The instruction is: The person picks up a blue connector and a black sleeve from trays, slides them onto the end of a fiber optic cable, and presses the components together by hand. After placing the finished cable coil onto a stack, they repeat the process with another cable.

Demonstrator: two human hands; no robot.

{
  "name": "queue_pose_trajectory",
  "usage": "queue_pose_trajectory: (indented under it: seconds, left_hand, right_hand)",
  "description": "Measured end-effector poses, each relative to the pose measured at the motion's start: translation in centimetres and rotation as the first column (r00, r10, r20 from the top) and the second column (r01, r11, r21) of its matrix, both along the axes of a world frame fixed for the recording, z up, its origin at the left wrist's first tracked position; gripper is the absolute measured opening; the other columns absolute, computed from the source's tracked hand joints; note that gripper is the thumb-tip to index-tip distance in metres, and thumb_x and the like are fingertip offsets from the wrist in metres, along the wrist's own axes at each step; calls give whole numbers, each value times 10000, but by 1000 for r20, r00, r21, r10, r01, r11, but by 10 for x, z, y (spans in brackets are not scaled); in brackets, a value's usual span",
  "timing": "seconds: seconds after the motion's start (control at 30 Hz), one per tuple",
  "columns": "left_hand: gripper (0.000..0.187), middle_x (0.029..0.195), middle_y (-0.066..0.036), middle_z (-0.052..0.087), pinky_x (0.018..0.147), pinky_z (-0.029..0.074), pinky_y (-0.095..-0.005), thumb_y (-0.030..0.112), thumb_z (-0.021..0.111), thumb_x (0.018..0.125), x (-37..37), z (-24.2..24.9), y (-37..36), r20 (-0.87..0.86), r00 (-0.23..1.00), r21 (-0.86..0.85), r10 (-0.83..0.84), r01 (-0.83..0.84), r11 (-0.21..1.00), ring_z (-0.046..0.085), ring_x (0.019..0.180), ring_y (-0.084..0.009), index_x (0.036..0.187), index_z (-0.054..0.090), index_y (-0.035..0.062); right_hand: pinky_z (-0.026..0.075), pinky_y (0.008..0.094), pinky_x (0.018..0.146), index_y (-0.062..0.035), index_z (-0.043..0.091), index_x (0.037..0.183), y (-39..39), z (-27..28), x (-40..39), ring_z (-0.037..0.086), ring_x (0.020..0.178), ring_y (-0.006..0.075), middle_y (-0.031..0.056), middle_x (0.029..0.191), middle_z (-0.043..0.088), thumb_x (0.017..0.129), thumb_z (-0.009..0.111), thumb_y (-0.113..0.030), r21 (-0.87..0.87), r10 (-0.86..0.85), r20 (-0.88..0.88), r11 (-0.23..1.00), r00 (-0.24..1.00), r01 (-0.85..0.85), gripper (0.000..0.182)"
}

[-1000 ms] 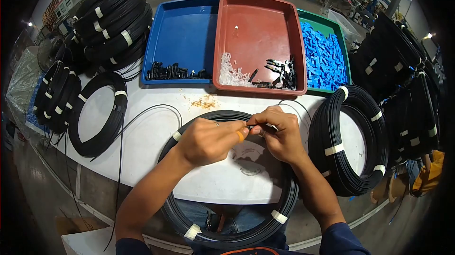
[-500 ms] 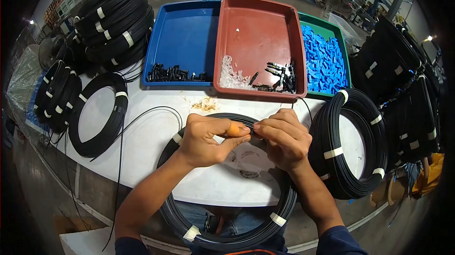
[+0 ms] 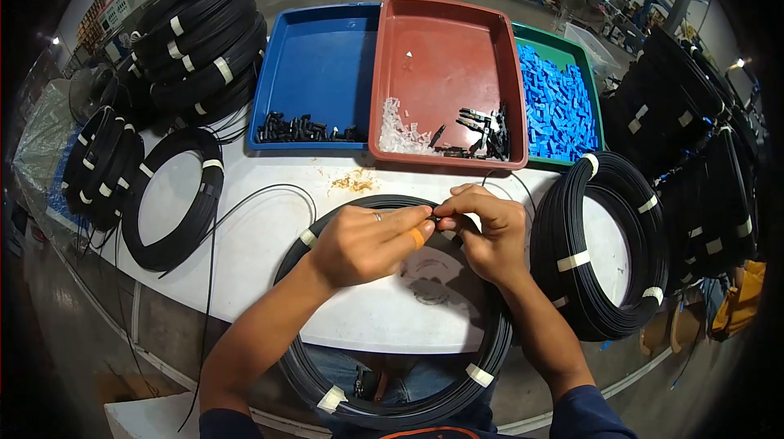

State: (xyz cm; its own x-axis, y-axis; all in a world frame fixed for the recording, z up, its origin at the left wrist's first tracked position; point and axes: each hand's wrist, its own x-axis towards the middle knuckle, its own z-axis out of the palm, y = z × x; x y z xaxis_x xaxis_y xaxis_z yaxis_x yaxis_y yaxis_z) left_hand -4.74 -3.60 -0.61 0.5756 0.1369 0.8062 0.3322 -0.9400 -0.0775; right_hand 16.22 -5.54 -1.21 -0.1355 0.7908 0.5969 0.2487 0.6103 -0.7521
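Cable end: pinched between fingers of left hand [image 3: 365, 243] and right hand [image 3: 487, 231], above its black cable coil [image 3: 482, 357] overhanging the table's [image 3: 253, 259] near edge. Risk: thin end slipping free; coil could slide off.

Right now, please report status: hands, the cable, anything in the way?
Left hand and right hand both pinch the cable end. Coil lies under the hands. Nothing in the way.

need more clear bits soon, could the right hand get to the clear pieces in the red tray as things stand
Probably yes: the right hand sits just below the red tray, whose clear pieces lie uncovered near its front wall, though its fingers are busy pinching a cable end.
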Motion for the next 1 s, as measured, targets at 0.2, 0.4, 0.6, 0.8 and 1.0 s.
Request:
queue_pose_trajectory:
  seconds: [0.2, 0.4, 0.6, 0.8, 1.0]
  left_hand:
    - [504, 1059, -83, 766, 691, 624, -288, 42, 833, 780, 8, -4, -6, 347, 935, -497, 66, 125, 859, 771, 871, -221, 1206, 570, -21]
    - [513, 1125, -90, 750, 696, 627, -287, 40, 829, 786, 9, -9, -7, 343, 938, -517, 51, 143, 844, 770, 878, -210, 1210, 547, -14]
    - [434, 932, -118, 776, 743, 623, -289, 1, 842, 759, 4, -3, -7, 96, 995, -314, 22, 9, 950, 775, 846, -226, 1115, 595, -6]
    - [473, 962, -109, 775, 710, 621, -272, 16, 850, 752, 1, -7, 5, 97, 995, -357, 19, 18, 934, 775, 839, -223, 1149, 595, -6]
    - [898, 1366, -178, 627, 978, 550, -403, 300, 900, 716, -34, 18, 2, 131, 986, -765, 107, 32, 643, 651, 1205, -350, 1449, 430, 78]
  right_hand:
    - [533, 397, 793, -27, 730, 893, 3, 3, 3, 697, 755, 240, 84, 847, 740, 665, 848, 40, 473, -132, 187, 881, 973, 29, 266]
    - [535, 368, 770, -18, 733, 858, -2, 5, 3, 672, 707, 235, 93, 769, 714, 688, 841, 18, 434, -151, 172, 899, 974, 63, 205]
    - [507, 351, 652, -19, 727, 838, -3, 2, 1, 638, 677, 246, 95, 701, 676, 698, 810, 31, 218, -97, 136, 974, 986, 66, 171]
    - [509, 367, 665, -22, 715, 875, 0, -2, 1, 641, 705, 273, 105, 750, 680, 736, 805, 12, 19, -42, 136, 999, 990, 40, 169]
    - [533, 365, 755, -8, 691, 990, 14, -6, 6, 680, 844, 253, 122, 952, 702, 788, 780, 20, -44, 3, 290, 999, 957, 10, 223]
